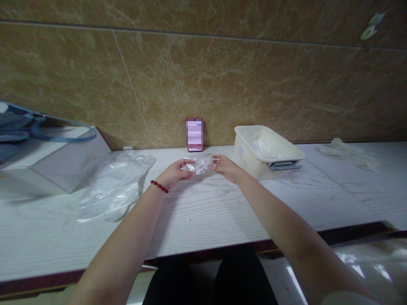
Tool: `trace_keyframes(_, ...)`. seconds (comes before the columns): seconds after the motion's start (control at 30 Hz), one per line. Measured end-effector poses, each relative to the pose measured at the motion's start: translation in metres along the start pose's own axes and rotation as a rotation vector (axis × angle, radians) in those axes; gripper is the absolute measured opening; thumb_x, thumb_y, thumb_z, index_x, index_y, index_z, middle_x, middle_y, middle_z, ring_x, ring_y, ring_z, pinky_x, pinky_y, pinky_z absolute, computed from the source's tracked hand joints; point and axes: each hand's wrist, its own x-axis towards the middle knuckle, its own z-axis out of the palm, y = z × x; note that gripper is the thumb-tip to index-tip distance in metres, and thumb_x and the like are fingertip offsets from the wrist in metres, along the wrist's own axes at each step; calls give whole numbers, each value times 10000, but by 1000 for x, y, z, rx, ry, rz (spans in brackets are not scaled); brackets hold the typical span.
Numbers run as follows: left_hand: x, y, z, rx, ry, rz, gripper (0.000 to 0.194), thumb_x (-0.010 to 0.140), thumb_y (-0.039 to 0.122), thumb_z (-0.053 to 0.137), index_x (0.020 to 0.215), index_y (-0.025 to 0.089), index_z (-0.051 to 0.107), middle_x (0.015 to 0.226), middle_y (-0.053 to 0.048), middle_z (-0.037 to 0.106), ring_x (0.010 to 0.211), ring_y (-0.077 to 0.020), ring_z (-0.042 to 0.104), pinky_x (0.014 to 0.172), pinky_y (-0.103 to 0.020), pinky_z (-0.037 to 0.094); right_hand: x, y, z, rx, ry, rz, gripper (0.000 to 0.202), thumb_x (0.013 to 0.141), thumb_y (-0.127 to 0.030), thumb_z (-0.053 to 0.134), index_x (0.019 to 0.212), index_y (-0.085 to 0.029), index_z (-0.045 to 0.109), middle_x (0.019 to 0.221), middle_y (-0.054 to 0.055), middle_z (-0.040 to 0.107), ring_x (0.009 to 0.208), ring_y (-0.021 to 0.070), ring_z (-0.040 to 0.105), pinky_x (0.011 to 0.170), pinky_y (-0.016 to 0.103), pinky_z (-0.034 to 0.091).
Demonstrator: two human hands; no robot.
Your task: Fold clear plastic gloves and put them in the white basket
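Observation:
Between my two hands is a small crinkled piece of clear plastic [200, 164] that looks like a bag, held just above the white wood-grain table [203, 212]. My left hand [177, 173], with a red bead bracelet at the wrist, pinches its left end. The right end is gripped by the fingertips of my right hand [227, 167]. Whether anything lies inside the plastic cannot be made out. Right behind it, a phone [194, 134] with a lit, blurred screen leans upright against the wall.
To the right stands a cream plastic bin [254, 165] with clear plastic inside and a grey latch. Thin whitish gloves or film [346, 152] lie farther right. Clear plastic bags [111, 182] lie on the left, beside a white box [73, 156] with a blue strap [66, 137] on top.

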Motion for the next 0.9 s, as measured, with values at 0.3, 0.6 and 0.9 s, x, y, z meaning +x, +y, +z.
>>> trace_keyframes(0.3, -4, 6, -5, 22, -42, 18, 504, 546, 83, 664, 1015, 173, 503, 788, 3, 562, 603, -70, 535, 576, -203, 459, -4, -4, 2, 11, -17, 42, 448, 564, -91, 657, 933, -208, 432, 751, -38, 555, 676, 70, 525, 648, 209, 411)
trace_keyframes(0.6, -6, 7, 1, 52, -127, 60, 499, 523, 85, 679, 995, 161, 534, 744, 6, 557, 579, -72, 515, 538, -195, 445, 9, 1, 0, 39, 30, 155, 289, 724, -455, 508, 811, -185, 560, 721, 2, 597, 642, 104, 507, 561, 214, 365)
trace_keyframes(0.9, -5, 6, 8, 88, -57, 72, 250, 653, 301, 629, 857, 166, 579, 687, 10, 530, 521, -63, 475, 472, -205, 452, 2, 3, 6, 91, -114, 103, 203, 691, -355, 608, 748, -168, 552, 708, 8, 605, 628, 110, 547, 600, 238, 440)
